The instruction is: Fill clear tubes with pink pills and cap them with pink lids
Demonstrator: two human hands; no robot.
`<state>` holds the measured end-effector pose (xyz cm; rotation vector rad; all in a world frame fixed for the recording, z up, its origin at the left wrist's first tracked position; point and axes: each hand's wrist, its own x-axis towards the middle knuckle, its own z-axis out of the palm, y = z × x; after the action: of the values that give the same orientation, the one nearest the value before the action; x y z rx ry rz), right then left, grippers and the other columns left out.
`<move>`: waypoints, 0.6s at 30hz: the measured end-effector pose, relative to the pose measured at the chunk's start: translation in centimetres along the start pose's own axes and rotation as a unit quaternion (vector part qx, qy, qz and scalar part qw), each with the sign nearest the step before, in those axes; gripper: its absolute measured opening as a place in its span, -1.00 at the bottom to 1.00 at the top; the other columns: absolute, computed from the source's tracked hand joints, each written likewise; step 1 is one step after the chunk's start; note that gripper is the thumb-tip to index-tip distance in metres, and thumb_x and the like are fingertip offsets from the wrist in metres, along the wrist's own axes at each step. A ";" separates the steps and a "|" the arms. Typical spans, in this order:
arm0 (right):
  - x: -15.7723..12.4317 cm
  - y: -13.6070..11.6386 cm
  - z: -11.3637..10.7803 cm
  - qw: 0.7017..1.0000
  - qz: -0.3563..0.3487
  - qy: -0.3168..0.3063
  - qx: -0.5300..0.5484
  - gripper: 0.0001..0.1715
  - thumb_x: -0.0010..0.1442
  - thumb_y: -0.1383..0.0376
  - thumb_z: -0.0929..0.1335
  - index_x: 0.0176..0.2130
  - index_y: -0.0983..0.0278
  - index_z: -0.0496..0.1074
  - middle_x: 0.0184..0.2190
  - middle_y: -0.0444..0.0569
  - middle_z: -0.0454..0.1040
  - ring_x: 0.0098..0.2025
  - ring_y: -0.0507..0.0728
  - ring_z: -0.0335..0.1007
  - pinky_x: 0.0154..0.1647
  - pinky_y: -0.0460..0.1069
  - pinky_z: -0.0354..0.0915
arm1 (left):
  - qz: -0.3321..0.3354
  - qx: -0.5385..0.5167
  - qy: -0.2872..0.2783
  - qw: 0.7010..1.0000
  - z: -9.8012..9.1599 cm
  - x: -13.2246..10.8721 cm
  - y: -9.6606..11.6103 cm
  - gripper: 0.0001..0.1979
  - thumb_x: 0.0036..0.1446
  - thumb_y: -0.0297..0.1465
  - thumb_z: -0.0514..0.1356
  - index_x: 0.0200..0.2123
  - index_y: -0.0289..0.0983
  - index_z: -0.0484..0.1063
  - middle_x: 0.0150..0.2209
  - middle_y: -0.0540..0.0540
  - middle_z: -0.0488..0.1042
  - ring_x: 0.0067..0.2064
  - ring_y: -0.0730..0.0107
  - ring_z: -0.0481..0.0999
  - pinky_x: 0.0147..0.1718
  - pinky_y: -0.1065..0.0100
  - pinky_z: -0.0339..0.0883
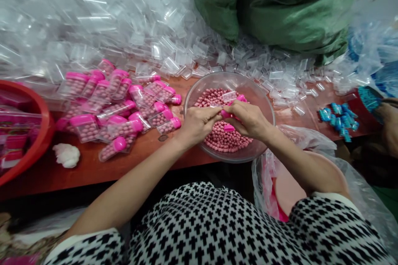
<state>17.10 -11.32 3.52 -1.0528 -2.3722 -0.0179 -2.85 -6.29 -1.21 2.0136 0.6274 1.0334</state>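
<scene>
My left hand point(199, 125) and my right hand point(247, 119) meet over a clear plastic bowl point(269, 132), fingers pinched together. A small pink cap point(225, 114) shows between the fingertips, under my right fingers. Whatever my left fingers grip is mostly hidden behind them. Round pink beads point(228, 143) fill the bottom of the bowl. On top of the beads lie a loose pink cap point(229, 127) and a clear container point(229, 96), close to my right hand.
Left of the bowl lie several bead-filled containers point(118, 109) with pink caps. A red basin point(46, 132) and a white lump point(66, 155) are farther left. Clear empty containers point(168, 20) heap behind, beside a green sack point(289, 8). Blue-capped pieces point(340, 118) and another person's hand point(390, 120) are right.
</scene>
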 end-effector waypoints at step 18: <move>0.0 -0.2 0.1 0.996 0.080 0.028 0.035 -0.93 0.36 0.27 0.37 -0.21 0.21 0.40 -0.42 -0.09 0.41 -0.38 0.08 0.31 -0.34 -0.02 0.26 | -0.039 -0.053 0.028 0.997 0.0 0.0 0.3 -0.77 0.27 -0.37 0.25 -0.07 -0.20 0.67 -0.08 -0.09 0.69 -0.09 0.26 0.70 -0.06 0.36 0.51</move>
<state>16.96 -11.47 3.48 -1.1903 -2.2158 0.0929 -2.82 -6.44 -0.99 1.8593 0.6624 1.0566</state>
